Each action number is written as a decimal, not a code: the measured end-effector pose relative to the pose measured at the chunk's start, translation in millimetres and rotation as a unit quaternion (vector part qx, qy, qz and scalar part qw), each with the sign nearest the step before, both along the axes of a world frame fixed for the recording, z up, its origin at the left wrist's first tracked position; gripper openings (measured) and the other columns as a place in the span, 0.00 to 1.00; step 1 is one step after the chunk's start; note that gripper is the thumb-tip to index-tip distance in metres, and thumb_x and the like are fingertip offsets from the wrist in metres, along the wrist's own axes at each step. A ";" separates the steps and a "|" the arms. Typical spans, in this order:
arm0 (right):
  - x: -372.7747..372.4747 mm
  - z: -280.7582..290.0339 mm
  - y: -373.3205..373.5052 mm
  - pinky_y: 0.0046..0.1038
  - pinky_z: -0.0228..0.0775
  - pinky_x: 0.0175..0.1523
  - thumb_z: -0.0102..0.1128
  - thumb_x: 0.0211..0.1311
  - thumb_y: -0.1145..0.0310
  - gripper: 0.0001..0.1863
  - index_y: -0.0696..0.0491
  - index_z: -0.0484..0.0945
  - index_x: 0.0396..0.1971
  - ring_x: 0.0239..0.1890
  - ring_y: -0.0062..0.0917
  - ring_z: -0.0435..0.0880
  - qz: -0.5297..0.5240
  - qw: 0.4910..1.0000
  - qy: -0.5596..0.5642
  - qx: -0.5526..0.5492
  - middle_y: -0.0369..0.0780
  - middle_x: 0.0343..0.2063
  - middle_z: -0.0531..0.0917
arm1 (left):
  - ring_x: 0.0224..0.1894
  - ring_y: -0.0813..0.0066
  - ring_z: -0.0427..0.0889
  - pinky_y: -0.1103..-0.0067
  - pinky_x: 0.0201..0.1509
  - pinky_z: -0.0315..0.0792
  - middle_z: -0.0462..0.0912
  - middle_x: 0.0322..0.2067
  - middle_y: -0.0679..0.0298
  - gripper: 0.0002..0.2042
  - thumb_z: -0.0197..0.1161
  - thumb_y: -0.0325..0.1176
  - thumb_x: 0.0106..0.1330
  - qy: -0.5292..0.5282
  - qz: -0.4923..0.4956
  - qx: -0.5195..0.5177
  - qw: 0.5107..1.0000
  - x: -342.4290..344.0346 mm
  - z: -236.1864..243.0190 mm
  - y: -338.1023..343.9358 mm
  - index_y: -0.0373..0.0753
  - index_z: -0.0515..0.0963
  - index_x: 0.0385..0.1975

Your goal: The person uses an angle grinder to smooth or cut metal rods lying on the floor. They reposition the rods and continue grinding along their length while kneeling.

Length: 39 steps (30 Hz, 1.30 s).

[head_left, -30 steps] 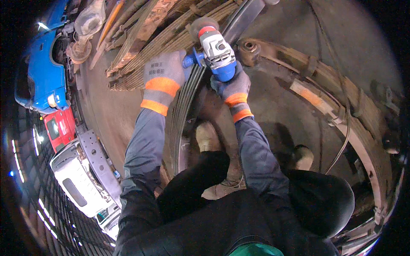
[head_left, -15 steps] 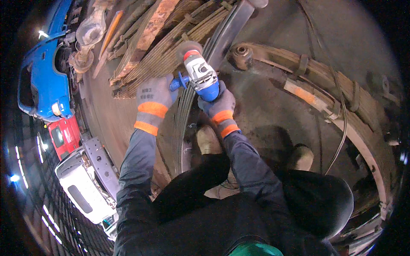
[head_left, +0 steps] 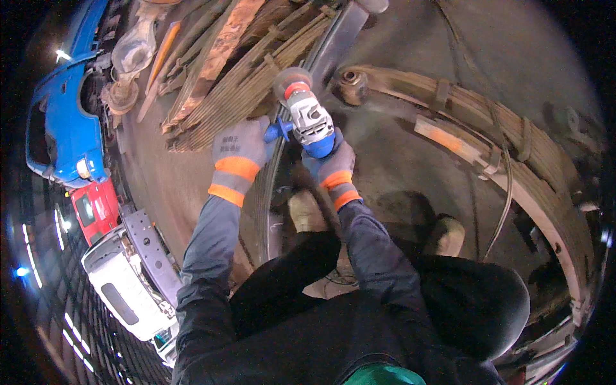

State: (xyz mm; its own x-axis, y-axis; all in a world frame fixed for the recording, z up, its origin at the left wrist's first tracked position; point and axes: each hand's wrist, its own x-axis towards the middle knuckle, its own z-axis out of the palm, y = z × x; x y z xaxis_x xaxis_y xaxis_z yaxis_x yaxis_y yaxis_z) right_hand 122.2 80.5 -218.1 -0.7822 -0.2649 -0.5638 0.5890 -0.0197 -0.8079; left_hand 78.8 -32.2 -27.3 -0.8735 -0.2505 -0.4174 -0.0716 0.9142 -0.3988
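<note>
Left hand clenched on grinder side handle | right hand grips body

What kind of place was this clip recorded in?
Most likely a truck repair yard or spring workshop. Stacks of rusty leaf springs lie on a bare concrete floor, truck cabs stand at the left, and both gloved hands hold an angle grinder over a spring.

Grey knit gloves, orange-banded cuffs, on left hand and right hand; blue-grey sleeves, tan shoes.
</note>
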 end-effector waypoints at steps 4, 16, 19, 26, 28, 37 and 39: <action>0.5 6.6 27.4 0.27 0.75 0.57 0.75 0.47 0.65 0.35 0.51 0.75 0.59 0.50 0.21 0.84 0.003 0.999 -0.029 -0.026 0.37 0.51 0.85 | 0.31 0.48 0.85 0.56 0.34 0.77 0.85 0.27 0.54 0.13 0.64 0.50 0.60 0.005 -0.016 0.020 1.000 2.9 -20.9 8.0 0.47 0.78 0.33; -18.1 11.9 54.7 0.37 0.80 0.51 0.82 0.36 0.53 0.35 0.48 0.79 0.48 0.43 0.42 0.88 -0.043 0.984 0.093 0.144 0.45 0.40 0.88 | 0.34 0.51 0.86 0.57 0.36 0.79 0.86 0.28 0.55 0.12 0.63 0.47 0.62 0.025 -0.041 0.103 0.994 -9.4 -33.1 10.2 0.48 0.81 0.38; -45.1 33.4 71.0 0.37 0.80 0.49 0.84 0.33 0.50 0.40 0.50 0.79 0.50 0.42 0.41 0.89 -0.034 0.968 0.187 0.164 0.44 0.39 0.89 | 0.34 0.52 0.87 0.57 0.37 0.79 0.86 0.29 0.55 0.12 0.64 0.46 0.62 0.099 -0.023 0.139 0.985 -14.2 -12.8 14.2 0.48 0.81 0.39; -117.8 130.7 58.7 0.43 0.79 0.49 0.77 0.37 0.55 0.34 0.47 0.79 0.51 0.44 0.46 0.87 0.200 0.857 0.279 0.385 0.48 0.40 0.88 | 0.36 0.45 0.85 0.57 0.39 0.78 0.86 0.31 0.50 0.13 0.66 0.46 0.60 0.115 0.097 0.264 0.953 -33.7 -15.9 -47.5 0.44 0.84 0.35; -140.3 138.8 50.5 0.44 0.78 0.52 0.76 0.39 0.54 0.34 0.47 0.79 0.50 0.46 0.45 0.87 0.262 0.811 0.292 0.434 0.48 0.41 0.87 | 0.38 0.44 0.85 0.58 0.42 0.78 0.86 0.35 0.48 0.15 0.67 0.47 0.59 0.137 0.136 0.309 0.931 -35.1 -38.7 -60.5 0.43 0.85 0.38; -156.4 183.4 10.9 0.42 0.77 0.56 0.74 0.48 0.43 0.32 0.51 0.82 0.47 0.50 0.45 0.86 0.429 0.655 0.298 0.545 0.48 0.44 0.87 | 0.45 0.50 0.86 0.62 0.53 0.78 0.88 0.41 0.51 0.24 0.69 0.51 0.60 0.218 0.302 0.592 0.715 -13.2 -178.1 -64.5 0.36 0.84 0.44; -148.4 189.3 10.0 0.42 0.76 0.57 0.73 0.46 0.50 0.31 0.48 0.80 0.51 0.51 0.45 0.85 0.416 0.657 0.291 0.557 0.47 0.47 0.87 | 0.45 0.48 0.86 0.62 0.52 0.78 0.88 0.40 0.50 0.25 0.73 0.55 0.55 0.212 0.303 0.580 0.725 -12.3 -169.4 -59.5 0.40 0.86 0.42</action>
